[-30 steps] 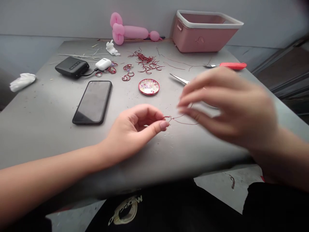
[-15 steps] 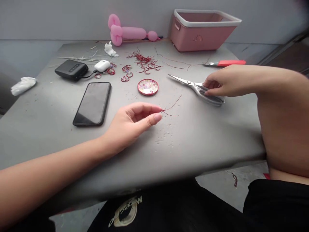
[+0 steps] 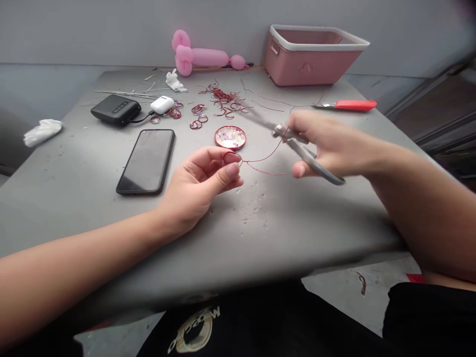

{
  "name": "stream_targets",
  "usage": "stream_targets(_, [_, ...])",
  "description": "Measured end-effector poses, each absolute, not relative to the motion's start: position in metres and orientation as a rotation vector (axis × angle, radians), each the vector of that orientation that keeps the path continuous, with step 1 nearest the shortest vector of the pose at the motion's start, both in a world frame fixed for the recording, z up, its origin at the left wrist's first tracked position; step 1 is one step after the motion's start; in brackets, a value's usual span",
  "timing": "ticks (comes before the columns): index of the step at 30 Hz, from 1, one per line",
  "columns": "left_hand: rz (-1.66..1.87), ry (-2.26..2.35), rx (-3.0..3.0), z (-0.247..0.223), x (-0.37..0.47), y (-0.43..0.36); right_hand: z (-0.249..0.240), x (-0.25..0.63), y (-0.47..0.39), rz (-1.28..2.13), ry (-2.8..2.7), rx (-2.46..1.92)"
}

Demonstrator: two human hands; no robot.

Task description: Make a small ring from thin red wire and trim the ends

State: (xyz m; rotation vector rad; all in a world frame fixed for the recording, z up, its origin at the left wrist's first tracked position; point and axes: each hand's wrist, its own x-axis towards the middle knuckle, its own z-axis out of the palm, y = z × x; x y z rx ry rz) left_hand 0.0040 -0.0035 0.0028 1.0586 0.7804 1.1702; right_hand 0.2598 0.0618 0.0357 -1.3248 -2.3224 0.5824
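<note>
Left hand palm up, forearm running in from lower left, thumb and forefinger pinched together at the tips, other fingers curled loosely. Right hand just beside it to the right, raised, blurred, fingers closed in a grip, forearm angling in from lower right.

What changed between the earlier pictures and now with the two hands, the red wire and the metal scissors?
The right hand took hold of the silver metal scissors, lifted them off the grey table and brought them left toward the thin red wire. The left hand stayed pinching the wire's end. The black phone and the round bead tin stayed put.
</note>
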Motion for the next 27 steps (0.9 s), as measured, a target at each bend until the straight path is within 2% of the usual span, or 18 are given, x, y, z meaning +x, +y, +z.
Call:
stream_targets(3, [1.206,0.772,0.961,0.002,0.004,0.001,0.024,0.254,0.062,0.416,-2.51,-1.203])
stream_targets(11, [1.244,0.829,1.054,-0.001,0.003,0.0,0.025,0.246,0.049,0.166,-2.525,-1.049])
stream_targets(18, [1.26,0.924,1.248,-0.002,0.0,-0.004,0.025,0.243,0.041,-0.082,-2.529,-1.131])
stream_targets(22, [1.263,0.935,1.294,-0.003,-0.001,-0.004,0.025,0.241,0.039,-0.147,-2.539,-1.15])
stream_targets(27, [1.245,0.954,1.327,-0.004,-0.002,-0.004,0.021,0.238,0.04,-0.071,-2.592,-1.181])
